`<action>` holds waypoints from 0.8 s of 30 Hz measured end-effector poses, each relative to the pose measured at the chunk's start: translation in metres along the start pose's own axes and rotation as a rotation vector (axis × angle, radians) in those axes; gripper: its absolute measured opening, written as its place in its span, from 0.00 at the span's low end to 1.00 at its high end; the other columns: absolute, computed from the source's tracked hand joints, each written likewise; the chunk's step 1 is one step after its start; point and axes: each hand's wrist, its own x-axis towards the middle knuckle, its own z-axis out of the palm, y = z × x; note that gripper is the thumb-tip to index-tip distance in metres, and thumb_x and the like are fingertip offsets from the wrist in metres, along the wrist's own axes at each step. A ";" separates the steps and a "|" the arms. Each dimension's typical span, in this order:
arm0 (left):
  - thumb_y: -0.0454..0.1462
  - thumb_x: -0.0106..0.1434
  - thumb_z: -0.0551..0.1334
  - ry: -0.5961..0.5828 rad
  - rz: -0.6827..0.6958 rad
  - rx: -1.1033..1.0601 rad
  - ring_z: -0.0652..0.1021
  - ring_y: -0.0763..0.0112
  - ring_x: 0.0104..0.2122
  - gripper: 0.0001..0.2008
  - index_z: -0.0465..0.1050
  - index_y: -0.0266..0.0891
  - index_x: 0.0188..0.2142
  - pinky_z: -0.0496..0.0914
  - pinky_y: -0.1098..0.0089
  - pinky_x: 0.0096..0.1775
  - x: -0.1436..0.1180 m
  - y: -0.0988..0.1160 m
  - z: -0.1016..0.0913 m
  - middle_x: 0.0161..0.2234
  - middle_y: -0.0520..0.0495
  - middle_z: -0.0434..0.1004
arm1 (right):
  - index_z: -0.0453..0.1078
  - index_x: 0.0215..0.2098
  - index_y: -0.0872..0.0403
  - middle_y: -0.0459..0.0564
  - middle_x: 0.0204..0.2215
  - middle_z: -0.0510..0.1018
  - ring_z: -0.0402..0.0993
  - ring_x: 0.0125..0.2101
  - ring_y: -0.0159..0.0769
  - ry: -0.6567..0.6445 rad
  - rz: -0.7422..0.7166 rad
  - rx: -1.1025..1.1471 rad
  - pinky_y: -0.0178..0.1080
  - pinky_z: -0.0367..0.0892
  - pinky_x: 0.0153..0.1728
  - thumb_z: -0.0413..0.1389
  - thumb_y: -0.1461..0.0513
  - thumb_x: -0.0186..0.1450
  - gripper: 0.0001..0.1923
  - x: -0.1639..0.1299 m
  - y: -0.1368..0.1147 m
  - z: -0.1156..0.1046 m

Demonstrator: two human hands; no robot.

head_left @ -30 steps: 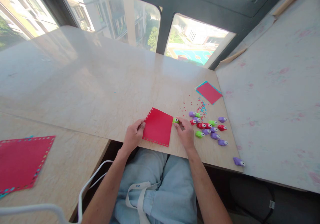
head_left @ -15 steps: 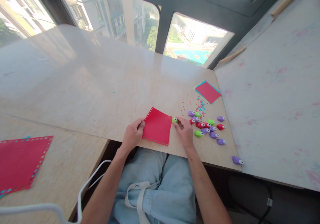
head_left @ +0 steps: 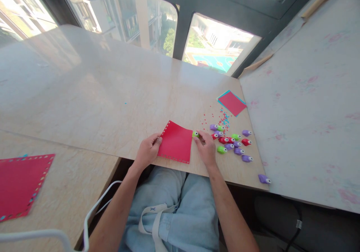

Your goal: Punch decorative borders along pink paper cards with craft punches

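My left hand [head_left: 147,150] pinches the left edge of a red sheet of paper [head_left: 176,143] between thumb and fingers. Small holes run along that sheet's left and bottom edges. Against its right edge, near the upper corner, sits a small green hole punch [head_left: 195,134], gripped by the thumb and fingers of my right hand [head_left: 207,150]. Just right of this hand lie several more small punches, among them a red punch [head_left: 223,140], a purple punch [head_left: 247,158] and a green punch [head_left: 222,149].
Red and blue paper bits [head_left: 224,120] are scattered behind the punches. A stack of small coloured sheets [head_left: 232,103] lies near the wall. Another hole-edged red sheet [head_left: 25,184] is at left, beside a white cable [head_left: 86,225]. One purple punch [head_left: 264,179] sits at the front right corner.
The whole view has shifted slightly. Both hands, the red sheet and the green punch keep the same positions relative to one another.
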 end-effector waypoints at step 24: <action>0.52 0.60 0.59 -0.096 -0.152 -0.154 0.80 0.61 0.32 0.24 0.76 0.35 0.45 0.71 0.67 0.33 0.006 0.005 -0.001 0.34 0.43 0.82 | 0.75 0.48 0.51 0.54 0.44 0.80 0.75 0.46 0.44 -0.008 0.014 0.021 0.50 0.70 0.50 0.55 0.57 0.67 0.14 0.001 0.001 0.001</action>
